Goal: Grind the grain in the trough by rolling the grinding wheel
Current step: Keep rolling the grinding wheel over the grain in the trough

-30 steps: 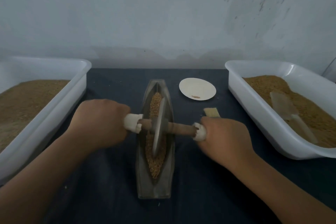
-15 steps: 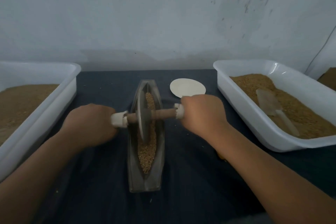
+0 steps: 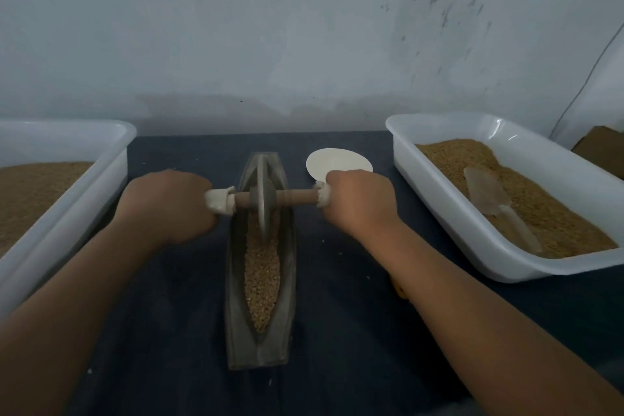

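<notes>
A: Start nearest. What's in the trough?
B: Its near end sits on the dark table, and grain fills the near half of the channel. It looks like whole kernels to me (the light is dim, so I won't swear to it). I see no flour.

A: So it's not far along?
B: I'd judge plenty of rolling is left, at least over this near stretch.

A: And the wheel?
B: It's further up, standing on edge in the far half of the trough, with its rim down in the grain. The left hand and right hand each make a fist round a white-bound end of the axle, one on either side of the trough.

A: What's beyond them?
B: A plate lies just behind the right hand, partly hidden by it. The left bin and right bin flank the table, both holding brown grain or meal. A scoop lies in the right one. After that there's only the wall.
</notes>
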`<state>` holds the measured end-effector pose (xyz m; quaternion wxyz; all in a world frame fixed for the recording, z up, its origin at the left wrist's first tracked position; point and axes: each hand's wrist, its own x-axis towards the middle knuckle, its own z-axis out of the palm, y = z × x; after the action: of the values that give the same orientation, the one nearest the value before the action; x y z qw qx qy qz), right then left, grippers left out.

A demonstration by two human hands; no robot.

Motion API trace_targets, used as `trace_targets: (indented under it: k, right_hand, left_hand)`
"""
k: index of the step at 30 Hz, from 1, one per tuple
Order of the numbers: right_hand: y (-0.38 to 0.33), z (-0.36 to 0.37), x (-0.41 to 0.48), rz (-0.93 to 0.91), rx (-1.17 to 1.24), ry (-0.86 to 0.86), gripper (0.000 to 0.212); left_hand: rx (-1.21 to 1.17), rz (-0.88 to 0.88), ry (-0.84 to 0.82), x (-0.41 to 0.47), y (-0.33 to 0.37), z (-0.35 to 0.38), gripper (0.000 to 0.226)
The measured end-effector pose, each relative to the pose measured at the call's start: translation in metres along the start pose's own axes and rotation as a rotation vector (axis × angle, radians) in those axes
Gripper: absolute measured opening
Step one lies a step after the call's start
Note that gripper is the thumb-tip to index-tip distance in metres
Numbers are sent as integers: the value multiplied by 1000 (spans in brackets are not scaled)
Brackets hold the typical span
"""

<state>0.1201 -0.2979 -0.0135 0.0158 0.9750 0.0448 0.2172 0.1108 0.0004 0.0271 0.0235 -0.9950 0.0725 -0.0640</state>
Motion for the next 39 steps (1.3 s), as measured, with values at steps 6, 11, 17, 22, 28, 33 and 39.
trace_targets:
  k: [6,11,17,22,28,33,39]
  right_hand:
    - [3,-24,-53,-62,-25,-53,29]
    - [6,-35,-90,-136,-3,35,35]
    - [-2,-8,-22,-33,-50,74,39]
    - [-2,-1,3,-18,-53,29,46]
    - [4,-33,-60,-171,-31,40,36]
    - [8,-38,-73,-154,24,41,33]
    - [1,0,-15,-37,-55,80,39]
  left_hand:
    - [81,75,44,-34,-2,1,26]
    - [128,96,62,-60,-8,6,31]
    - [44,-2,58,-10,-5,12,23]
    - [15,-13,81,5,-6,13,29]
    - [34,54,38,-53,-14,14,27]
    - [52,85,74,-63,-10,10,29]
    - [33,35,74,-10,-4,10,27]
